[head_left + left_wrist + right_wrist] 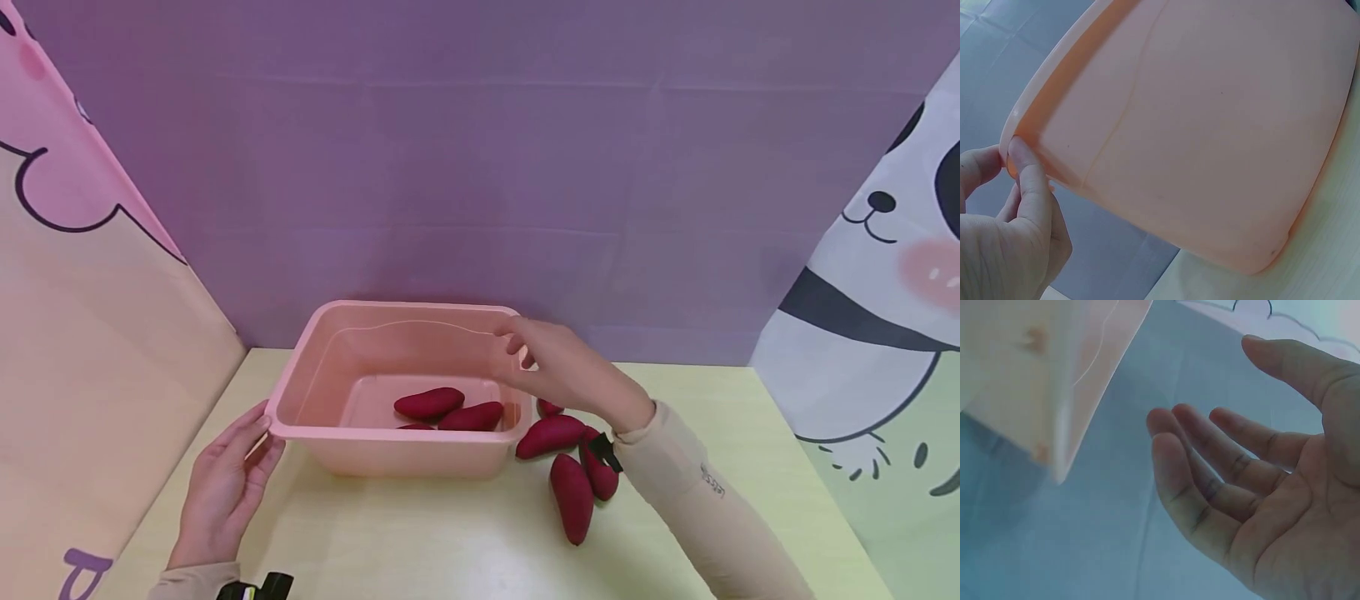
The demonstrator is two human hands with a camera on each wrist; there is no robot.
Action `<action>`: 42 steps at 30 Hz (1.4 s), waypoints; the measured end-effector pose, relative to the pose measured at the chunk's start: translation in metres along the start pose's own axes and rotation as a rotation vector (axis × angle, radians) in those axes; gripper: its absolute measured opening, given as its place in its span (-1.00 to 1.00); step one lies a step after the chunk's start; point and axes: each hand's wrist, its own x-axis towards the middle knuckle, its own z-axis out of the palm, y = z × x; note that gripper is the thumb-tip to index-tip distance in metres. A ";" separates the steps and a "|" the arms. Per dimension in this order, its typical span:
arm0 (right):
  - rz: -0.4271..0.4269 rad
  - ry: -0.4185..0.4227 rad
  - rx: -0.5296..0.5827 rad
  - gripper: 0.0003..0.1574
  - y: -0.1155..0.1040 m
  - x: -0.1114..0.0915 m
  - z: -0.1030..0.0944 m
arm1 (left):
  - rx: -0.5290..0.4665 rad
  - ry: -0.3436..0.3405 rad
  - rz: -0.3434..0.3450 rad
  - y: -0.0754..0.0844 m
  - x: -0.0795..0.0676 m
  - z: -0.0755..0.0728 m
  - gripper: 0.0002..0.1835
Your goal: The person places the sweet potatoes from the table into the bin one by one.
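A pink plastic basin (405, 434) stands on the table, with red-skinned sweet potatoes (430, 403) lying on its floor; its front wall partly hides them. At the front left corner, my left hand (228, 487) pinches the rim between thumb and fingers; in the left wrist view the thumb and fingers of that hand (1016, 212) grip the rim's edge. My right hand (558, 362) is over the basin's right side, fingers loosely bent and nothing in them. In the right wrist view this hand (1254, 487) appears apart from the basin (1097, 369).
Several more sweet potatoes (572, 498) lie on the table (420, 542) to the right of the basin, some partly hidden by my right forearm. A purple cloth wall (480, 167) rises behind the basin. Printed cartoon panels (862, 333) border both sides.
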 end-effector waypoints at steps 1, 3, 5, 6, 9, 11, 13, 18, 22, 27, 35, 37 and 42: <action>0.024 0.015 0.011 -0.42 0.004 -0.007 0.001 | 0.001 0.002 -0.001 0.000 0.000 0.000 -0.71; 0.083 0.041 0.043 -0.40 0.011 -0.021 0.002 | -0.001 0.007 -0.002 -0.001 0.000 -0.001 -0.71; 0.131 0.073 0.070 -0.38 0.021 -0.035 0.005 | -0.003 0.010 -0.005 -0.001 0.000 -0.001 -0.71; 0.159 0.088 0.084 -0.38 0.025 -0.042 0.006 | -0.003 0.011 -0.005 -0.001 0.001 -0.001 -0.71; 0.205 0.130 0.099 -0.40 0.041 -0.062 0.014 | -0.004 0.011 -0.004 -0.001 0.000 0.000 -0.72; 0.234 0.157 0.112 -0.42 0.051 -0.075 0.020 | -0.005 0.011 -0.003 -0.001 0.000 0.000 -0.72; 0.274 0.183 0.125 -0.44 0.062 -0.087 0.027 | -0.010 0.011 -0.001 -0.001 0.000 0.001 -0.72; 0.401 0.232 0.153 -0.48 0.090 -0.113 0.047 | -0.024 0.006 -0.001 -0.001 -0.001 0.000 -0.72; 0.502 0.239 0.201 -0.46 0.113 -0.127 0.066 | -0.032 -0.002 0.008 -0.002 -0.002 0.000 -0.71; 0.630 0.229 0.359 -0.36 0.136 -0.138 0.087 | -0.042 -0.014 0.014 -0.003 -0.002 0.000 -0.71; 0.709 0.229 0.542 -0.24 0.150 -0.137 0.101 | -0.045 -0.014 0.017 -0.002 -0.002 0.000 -0.72; 0.721 0.225 0.565 -0.23 0.152 -0.136 0.103 | -0.042 -0.013 0.017 -0.003 -0.002 0.000 -0.72; 0.724 0.228 0.578 -0.22 0.153 -0.133 0.108 | -0.036 -0.015 0.017 -0.002 -0.003 0.001 -0.73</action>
